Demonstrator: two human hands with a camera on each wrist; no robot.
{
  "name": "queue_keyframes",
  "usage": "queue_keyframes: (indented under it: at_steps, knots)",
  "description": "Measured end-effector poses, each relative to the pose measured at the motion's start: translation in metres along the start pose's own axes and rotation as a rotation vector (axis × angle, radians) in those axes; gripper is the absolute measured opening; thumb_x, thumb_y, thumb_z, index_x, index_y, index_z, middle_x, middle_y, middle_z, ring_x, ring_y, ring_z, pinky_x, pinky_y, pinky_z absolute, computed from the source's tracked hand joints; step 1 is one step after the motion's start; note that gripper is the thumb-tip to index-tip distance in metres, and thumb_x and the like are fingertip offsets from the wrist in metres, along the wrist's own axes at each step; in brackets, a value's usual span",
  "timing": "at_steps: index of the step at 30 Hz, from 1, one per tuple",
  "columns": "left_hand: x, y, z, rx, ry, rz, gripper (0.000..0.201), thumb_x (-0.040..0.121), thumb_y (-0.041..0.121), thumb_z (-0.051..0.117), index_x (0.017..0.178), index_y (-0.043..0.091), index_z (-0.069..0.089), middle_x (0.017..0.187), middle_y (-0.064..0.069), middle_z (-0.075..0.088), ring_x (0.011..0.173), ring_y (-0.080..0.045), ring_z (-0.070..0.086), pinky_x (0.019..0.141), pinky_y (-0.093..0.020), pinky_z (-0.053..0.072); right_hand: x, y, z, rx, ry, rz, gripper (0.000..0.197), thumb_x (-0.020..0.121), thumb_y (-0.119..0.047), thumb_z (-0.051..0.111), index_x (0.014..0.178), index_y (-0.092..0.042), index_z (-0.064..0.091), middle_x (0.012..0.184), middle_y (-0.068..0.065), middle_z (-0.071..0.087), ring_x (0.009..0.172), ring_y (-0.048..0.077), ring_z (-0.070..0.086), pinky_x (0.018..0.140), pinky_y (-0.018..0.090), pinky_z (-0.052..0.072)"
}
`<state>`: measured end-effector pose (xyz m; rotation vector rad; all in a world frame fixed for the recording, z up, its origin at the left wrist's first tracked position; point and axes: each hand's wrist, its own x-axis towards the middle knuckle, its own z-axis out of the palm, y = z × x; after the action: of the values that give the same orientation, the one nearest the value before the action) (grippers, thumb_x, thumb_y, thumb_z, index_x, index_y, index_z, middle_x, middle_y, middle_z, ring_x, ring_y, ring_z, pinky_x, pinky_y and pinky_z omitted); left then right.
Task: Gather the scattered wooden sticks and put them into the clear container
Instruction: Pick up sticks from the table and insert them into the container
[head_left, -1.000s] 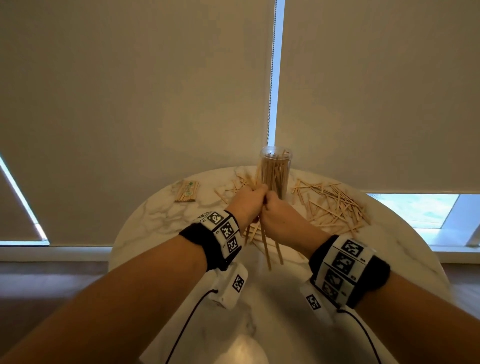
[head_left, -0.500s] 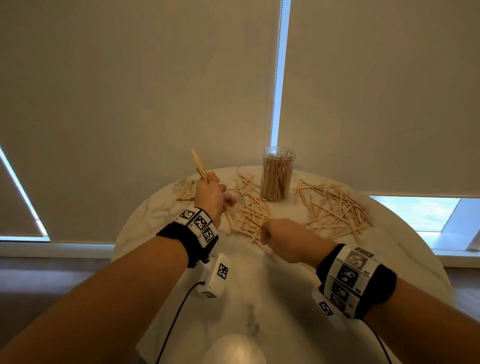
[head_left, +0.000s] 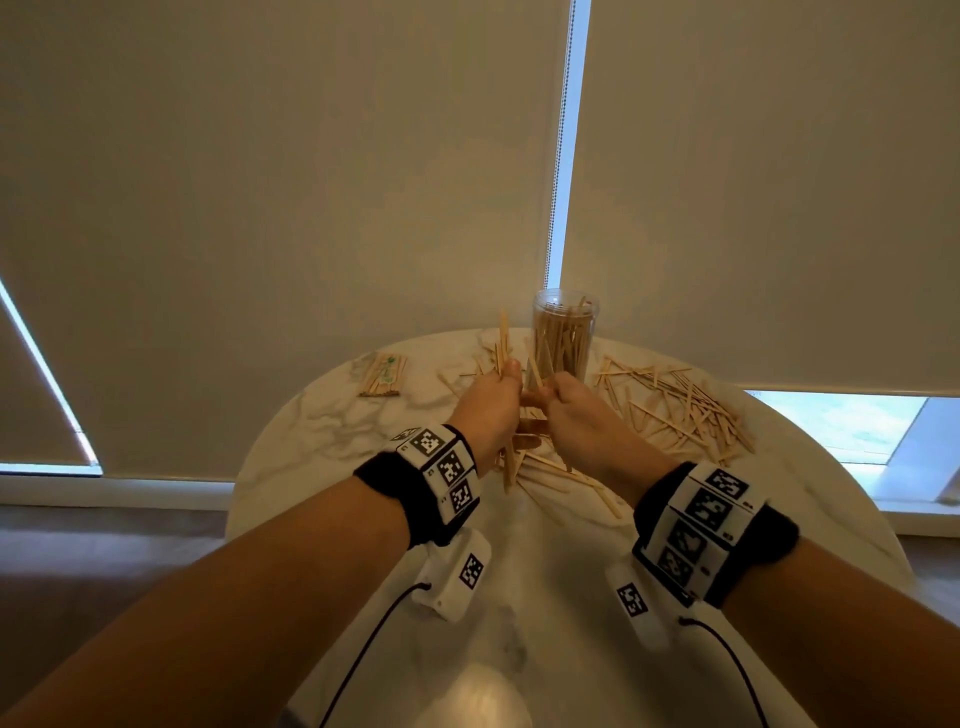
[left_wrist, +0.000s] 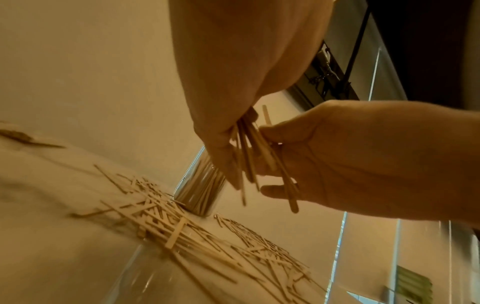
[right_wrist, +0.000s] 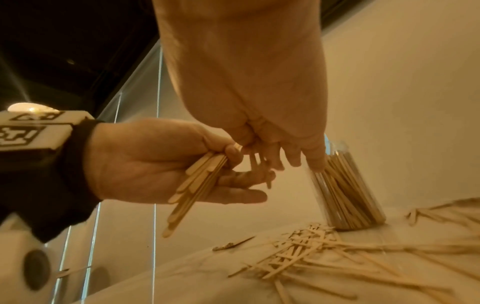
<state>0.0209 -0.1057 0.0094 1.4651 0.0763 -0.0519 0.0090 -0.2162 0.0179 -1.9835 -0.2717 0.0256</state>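
A clear container (head_left: 563, 338), packed with upright wooden sticks, stands at the far side of the round marble table (head_left: 322, 431). Just in front of it my two hands meet above the table. My left hand (head_left: 491, 410) grips a bundle of sticks (head_left: 503, 343) held almost upright; the right wrist view shows the bundle (right_wrist: 192, 185) lying across its palm under the thumb. My right hand (head_left: 576, 415) pinches a few sticks (left_wrist: 291, 191) against that bundle. Loose sticks (head_left: 556, 473) lie under the hands, and a bigger scatter (head_left: 675, 410) lies right of the container.
A small bound packet of sticks (head_left: 383, 375) lies at the table's far left. Window blinds hang close behind the table. The near half of the table holds only the wrist cameras' cables.
Half a second ago my left hand was off to the left with its sticks and my right hand was down at the pile. Now both hands are together before the container, the right holding sticks.
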Motion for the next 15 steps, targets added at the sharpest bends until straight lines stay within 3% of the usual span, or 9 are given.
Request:
queue_keyframes:
  at_steps: [2, 4, 6, 9, 11, 12, 13, 15]
  knots:
    - [0.002, -0.005, 0.001, -0.007, -0.020, -0.045, 0.043, 0.108, 0.041, 0.032, 0.112, 0.009, 0.060, 0.103, -0.011, 0.068, 0.083, -0.028, 0.069, 0.080, -0.049, 0.059, -0.001, -0.001, 0.005, 0.095, -0.041, 0.019, 0.020, 0.108, -0.016, 0.032, 0.109, -0.003, 0.048, 0.103, 0.009, 0.062, 0.092, 0.025, 0.067, 0.069, 0.031, 0.062]
    - [0.004, -0.010, 0.001, -0.035, -0.005, -0.078, 0.045, 0.108, 0.041, 0.032, 0.112, 0.008, 0.062, 0.104, -0.017, 0.069, 0.083, -0.029, 0.068, 0.070, -0.045, 0.060, 0.003, 0.001, 0.010, 0.081, -0.076, 0.028, 0.025, 0.108, -0.024, 0.033, 0.114, -0.004, 0.049, 0.105, 0.018, 0.064, 0.093, 0.035, 0.066, 0.076, 0.045, 0.061]
    - [0.009, -0.015, -0.002, -0.030, 0.036, -0.089, 0.048, 0.107, 0.043, 0.032, 0.111, 0.006, 0.062, 0.090, -0.022, 0.067, 0.070, -0.030, 0.065, 0.062, -0.041, 0.059, 0.007, -0.001, 0.011, -0.092, -0.093, 0.010, 0.029, 0.107, -0.031, 0.034, 0.105, -0.008, 0.051, 0.094, 0.014, 0.063, 0.083, 0.029, 0.063, 0.073, 0.040, 0.055]
    - [0.018, -0.017, -0.011, 0.059, 0.134, -0.065, 0.049, 0.107, 0.045, 0.031, 0.110, 0.005, 0.058, 0.063, -0.006, 0.051, 0.043, -0.014, 0.045, 0.041, -0.024, 0.038, 0.018, -0.003, 0.006, -0.225, -0.105, 0.002, 0.037, 0.107, -0.038, 0.033, 0.103, -0.012, 0.058, 0.097, 0.003, 0.062, 0.088, 0.018, 0.056, 0.073, 0.031, 0.043]
    - [0.026, -0.015, -0.023, 0.074, 0.192, -0.063, 0.047, 0.106, 0.047, 0.031, 0.108, 0.006, 0.054, 0.061, -0.003, 0.046, 0.041, -0.014, 0.038, 0.041, -0.022, 0.032, 0.029, -0.002, 0.004, -0.234, -0.068, 0.031, 0.043, 0.106, -0.039, 0.035, 0.106, -0.006, 0.063, 0.102, 0.011, 0.064, 0.094, 0.025, 0.059, 0.075, 0.032, 0.042]
    - [0.030, -0.015, -0.030, 0.065, 0.211, -0.062, 0.047, 0.105, 0.049, 0.031, 0.103, 0.008, 0.053, 0.060, -0.002, 0.044, 0.041, -0.014, 0.036, 0.042, -0.022, 0.030, 0.037, 0.000, 0.003, -0.272, -0.052, 0.042, 0.044, 0.105, -0.039, 0.037, 0.097, -0.003, 0.062, 0.092, 0.016, 0.063, 0.085, 0.028, 0.060, 0.071, 0.031, 0.041]
    - [0.032, -0.013, -0.036, 0.058, 0.222, -0.062, 0.047, 0.104, 0.051, 0.033, 0.097, 0.009, 0.053, 0.058, -0.001, 0.041, 0.042, -0.014, 0.034, 0.042, -0.021, 0.029, 0.045, 0.004, 0.004, -0.356, -0.053, 0.065, 0.043, 0.104, -0.039, 0.040, 0.087, -0.004, 0.059, 0.080, 0.014, 0.058, 0.073, 0.026, 0.057, 0.065, 0.030, 0.041]
    - [0.037, -0.011, -0.048, 0.041, 0.235, -0.055, 0.047, 0.102, 0.055, 0.037, 0.091, 0.012, 0.051, 0.056, 0.001, 0.035, 0.040, -0.012, 0.030, 0.041, -0.020, 0.026, 0.065, 0.013, 0.007, -0.607, -0.116, 0.149, 0.040, 0.102, -0.043, 0.045, 0.085, -0.008, 0.055, 0.078, 0.007, 0.056, 0.070, 0.020, 0.054, 0.061, 0.028, 0.041]
